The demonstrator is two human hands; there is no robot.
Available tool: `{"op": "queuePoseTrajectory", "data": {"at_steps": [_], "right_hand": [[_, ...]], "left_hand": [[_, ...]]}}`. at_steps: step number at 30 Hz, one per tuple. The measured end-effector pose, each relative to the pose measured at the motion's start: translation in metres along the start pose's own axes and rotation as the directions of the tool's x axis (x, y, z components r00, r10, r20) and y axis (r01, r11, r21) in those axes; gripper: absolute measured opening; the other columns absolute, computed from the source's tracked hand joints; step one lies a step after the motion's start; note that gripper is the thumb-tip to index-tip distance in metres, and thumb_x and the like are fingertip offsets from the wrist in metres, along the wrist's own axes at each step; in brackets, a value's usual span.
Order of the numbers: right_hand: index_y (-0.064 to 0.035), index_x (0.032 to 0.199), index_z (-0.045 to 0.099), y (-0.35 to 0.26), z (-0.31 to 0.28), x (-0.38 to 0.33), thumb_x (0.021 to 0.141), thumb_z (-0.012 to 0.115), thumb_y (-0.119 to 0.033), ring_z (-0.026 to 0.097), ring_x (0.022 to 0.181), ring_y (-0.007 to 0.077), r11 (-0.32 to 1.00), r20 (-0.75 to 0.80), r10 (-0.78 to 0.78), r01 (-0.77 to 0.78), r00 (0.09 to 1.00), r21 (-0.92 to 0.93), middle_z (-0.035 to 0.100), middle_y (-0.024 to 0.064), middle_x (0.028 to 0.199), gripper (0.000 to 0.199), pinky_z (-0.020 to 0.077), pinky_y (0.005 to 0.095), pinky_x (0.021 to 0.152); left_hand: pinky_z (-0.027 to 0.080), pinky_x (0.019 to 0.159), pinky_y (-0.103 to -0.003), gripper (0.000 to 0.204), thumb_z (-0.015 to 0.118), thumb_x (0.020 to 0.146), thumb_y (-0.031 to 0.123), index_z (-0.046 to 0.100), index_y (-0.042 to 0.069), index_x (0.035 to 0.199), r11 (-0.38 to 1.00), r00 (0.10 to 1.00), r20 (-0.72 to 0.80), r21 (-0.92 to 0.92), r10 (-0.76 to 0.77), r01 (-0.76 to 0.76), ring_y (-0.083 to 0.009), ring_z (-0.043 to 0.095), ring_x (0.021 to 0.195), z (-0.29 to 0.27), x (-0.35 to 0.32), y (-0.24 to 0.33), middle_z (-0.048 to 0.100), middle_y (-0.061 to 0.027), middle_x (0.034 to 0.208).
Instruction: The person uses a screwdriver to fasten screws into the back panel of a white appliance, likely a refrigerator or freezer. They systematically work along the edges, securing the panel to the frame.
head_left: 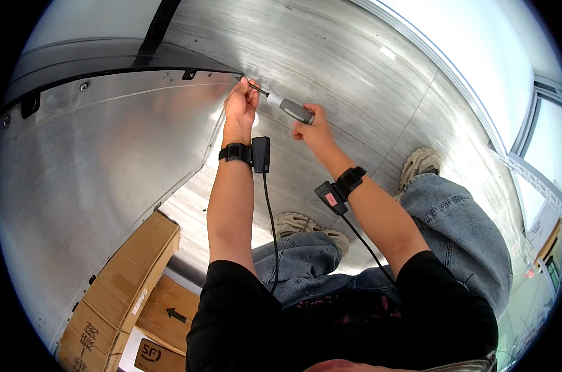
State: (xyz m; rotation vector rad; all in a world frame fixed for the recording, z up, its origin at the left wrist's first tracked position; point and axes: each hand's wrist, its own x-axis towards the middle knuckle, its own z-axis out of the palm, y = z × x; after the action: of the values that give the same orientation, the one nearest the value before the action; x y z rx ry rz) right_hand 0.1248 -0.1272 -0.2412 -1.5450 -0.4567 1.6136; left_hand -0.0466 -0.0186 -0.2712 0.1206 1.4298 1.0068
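Observation:
A screwdriver (296, 111) with a grey handle and a thin dark shaft points up and left toward the corner of a large metal panel (126, 149). My right hand (313, 129) is closed round the butt of its handle. Up by the panel's corner, my left hand (240, 105) pinches the shaft close to the tip with thumb and fingers. The tip lies at the panel's edge; whether it sits in a screw cannot be made out. A screw (84, 87) shows along the panel's far edge, further left.
Cardboard boxes (129, 273) stand at the lower left against the panel. Grey wood-look floor (349, 80) spreads ahead and right, toward a white wall (473, 56). Black sensor boxes (261, 155) with cables are strapped to both wrists. My shoes (420, 164) are on the floor.

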Motion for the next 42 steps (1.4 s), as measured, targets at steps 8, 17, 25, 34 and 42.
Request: {"op": "queuePoseTrajectory", "data": {"at_steps": [8, 17, 25, 34, 42], "right_hand": [[0.0008, 0.101, 0.049, -0.021, -0.023, 0.002, 0.095, 0.039, -0.042, 0.046, 0.045, 0.0122, 0.944, 0.231, 0.33, -0.321, 0.915, -0.076, 0.05, 0.0061, 0.068, 0.045, 0.0415, 0.0276, 0.041], [-0.0008, 0.102, 0.049, -0.011, -0.002, -0.004, 0.095, 0.039, -0.038, 0.054, 0.056, 0.013, 0.995, -0.024, -0.026, 0.024, 0.999, -0.096, 0.052, 0.0088, 0.083, 0.039, 0.046, 0.0267, 0.049], [-0.0015, 0.101, 0.049, -0.027, -0.009, 0.007, 0.096, 0.038, -0.036, 0.045, 0.044, 0.0129, 0.946, 0.072, 0.32, -0.322, 0.945, 0.026, 0.049, 0.0046, 0.06, 0.036, 0.0418, 0.0264, 0.043], [0.0012, 0.096, 0.049, -0.023, -0.007, 0.006, 0.092, 0.047, -0.038, 0.048, 0.049, 0.0142, 0.944, 0.014, -0.206, 0.202, 0.978, -0.26, 0.053, 0.0094, 0.067, 0.04, 0.0359, 0.0298, 0.041], [0.0019, 0.091, 0.049, -0.027, -0.022, 0.033, 0.091, 0.047, -0.034, 0.049, 0.05, 0.0188, 0.958, 0.173, 0.172, -0.124, 0.97, -0.258, 0.051, 0.0089, 0.067, 0.036, 0.0399, 0.0326, 0.048]], "left_hand": [[0.053, 0.062, -0.026, 0.018, 0.049, 0.094, 0.021, 0.054, 0.006, 0.102, 0.996, 0.985, 0.166, -0.082, 0.035, -0.021, -0.0178, 0.063, 0.083, 0.018, -0.028, 0.0, 0.062, -0.0056, 0.094], [0.055, 0.064, -0.029, 0.019, 0.051, 0.093, 0.017, 0.052, 0.002, 0.104, 0.991, 0.998, -0.049, 0.127, 0.049, -0.043, -0.0212, 0.065, 0.083, 0.018, -0.02, 0.003, 0.061, -0.0092, 0.096], [0.055, 0.059, -0.026, 0.015, 0.053, 0.091, 0.011, 0.054, 0.001, 0.102, 0.997, 0.985, 0.157, 0.022, 0.071, -0.075, -0.0218, 0.066, 0.079, 0.012, -0.029, 0.005, 0.063, -0.0105, 0.093], [0.056, 0.059, -0.027, 0.011, 0.058, 0.088, 0.009, 0.054, 0.002, 0.094, 0.986, 0.998, -0.029, 0.164, 0.048, -0.042, -0.0213, 0.066, 0.074, 0.016, -0.015, 0.008, 0.063, -0.0097, 0.089], [0.054, 0.067, -0.026, 0.014, 0.052, 0.092, 0.013, 0.054, 0.004, 0.103, 0.994, 0.984, 0.164, 0.078, 0.066, -0.08, -0.019, 0.065, 0.082, 0.014, -0.028, 0.008, 0.062, -0.0063, 0.093]]}}
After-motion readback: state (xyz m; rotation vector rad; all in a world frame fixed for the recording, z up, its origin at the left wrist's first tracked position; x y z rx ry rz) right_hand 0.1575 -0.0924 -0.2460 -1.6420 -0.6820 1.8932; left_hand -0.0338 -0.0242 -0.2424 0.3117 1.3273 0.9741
